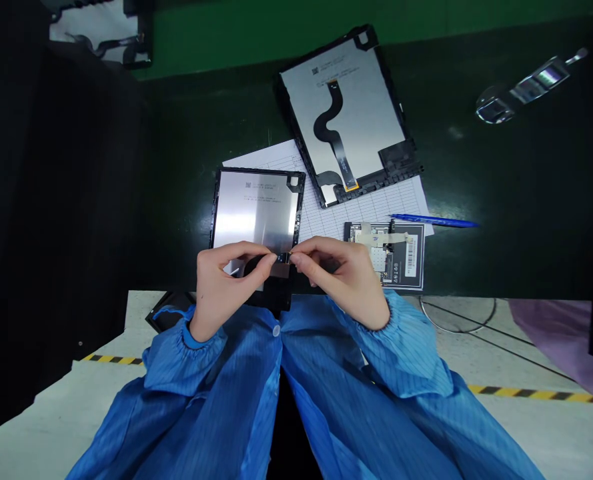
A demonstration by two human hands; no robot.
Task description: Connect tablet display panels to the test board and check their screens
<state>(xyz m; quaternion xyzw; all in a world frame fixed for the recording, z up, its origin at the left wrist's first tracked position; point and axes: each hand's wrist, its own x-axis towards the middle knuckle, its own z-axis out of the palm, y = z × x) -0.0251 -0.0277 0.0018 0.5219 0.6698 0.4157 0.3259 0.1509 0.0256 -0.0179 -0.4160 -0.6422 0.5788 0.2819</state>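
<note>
In front of me a tablet display panel (256, 207) with a silvery back and black frame lies at the table's near edge. Over its lower part, my left hand (226, 280) pinches a short dark flex cable (283, 257) between thumb and forefinger. From the other side, my right hand (343, 270) has its thumb and fingertip closed on the cable's right end. The fingers cover much of the cable, so its full length is hidden. Just right of my right hand sits a battery with a circuit board (396, 257), crossed by a strip of pale tape.
A second display panel (346, 120) with a long curved black flex cable lies behind, partly on a printed sheet (391, 200). A blue pen (436, 221) rests beside it. A shiny metal-and-glass object (521, 90) is far right; another panel (101, 33) is far left.
</note>
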